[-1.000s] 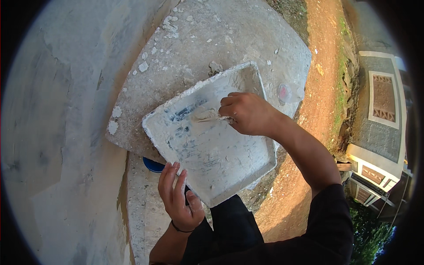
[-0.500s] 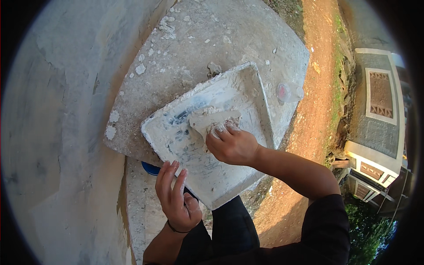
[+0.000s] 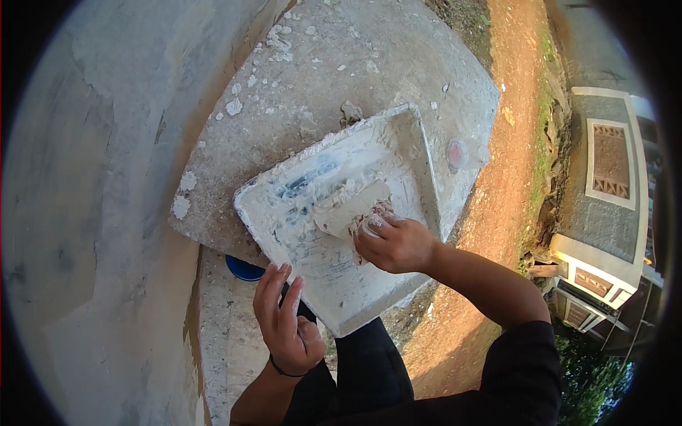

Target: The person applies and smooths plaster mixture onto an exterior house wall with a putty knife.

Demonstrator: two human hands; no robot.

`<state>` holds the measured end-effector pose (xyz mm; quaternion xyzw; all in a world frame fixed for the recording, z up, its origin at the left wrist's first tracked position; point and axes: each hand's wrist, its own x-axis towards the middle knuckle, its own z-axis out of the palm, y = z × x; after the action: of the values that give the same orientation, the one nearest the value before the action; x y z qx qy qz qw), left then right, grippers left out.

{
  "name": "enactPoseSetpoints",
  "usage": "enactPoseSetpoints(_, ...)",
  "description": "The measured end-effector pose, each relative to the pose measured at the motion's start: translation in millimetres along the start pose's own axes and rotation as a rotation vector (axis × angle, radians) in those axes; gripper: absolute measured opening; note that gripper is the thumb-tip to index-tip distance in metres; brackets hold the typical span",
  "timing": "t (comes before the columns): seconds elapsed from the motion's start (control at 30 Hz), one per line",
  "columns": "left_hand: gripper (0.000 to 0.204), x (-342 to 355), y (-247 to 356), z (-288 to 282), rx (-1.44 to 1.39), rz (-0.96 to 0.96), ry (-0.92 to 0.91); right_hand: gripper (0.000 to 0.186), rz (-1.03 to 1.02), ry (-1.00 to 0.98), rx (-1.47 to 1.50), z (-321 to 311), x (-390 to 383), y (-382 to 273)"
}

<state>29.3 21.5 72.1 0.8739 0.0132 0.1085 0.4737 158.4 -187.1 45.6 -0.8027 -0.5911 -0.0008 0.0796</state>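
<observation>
1. Scraper (image 3: 348, 209) lies in the tray (image 3: 424, 170), long axis rising left to right, edge toward upper left.
2. Right hand (image 3: 396, 243) clenches its near side.
3. Left hand (image 3: 290, 337) has fingers loosely extended beside the tray; whether it grips, I cannot tell.

Clear plastic container (image 3: 467, 153) on gray slab (image 3: 355, 64), orange dirt path (image 3: 515, 92), house (image 3: 598, 220), green foliage (image 3: 586, 373)

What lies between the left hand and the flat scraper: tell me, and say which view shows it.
In the head view, the tray's rim and its paste-smeared floor lie between the left hand and the scraper.
</observation>
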Motion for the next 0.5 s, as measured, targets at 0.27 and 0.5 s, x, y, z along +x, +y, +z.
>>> enactPoseSetpoints(0.27,0.053,3,-2,0,0.0,0.008,0.003,0.019,0.005,0.08,-0.03,3,-9,-8)
enactPoseSetpoints(0.5,0.045,4,0,6,0.051,0.026,-0.057,0.02,0.018,0.069,-0.059,26,-11,13)
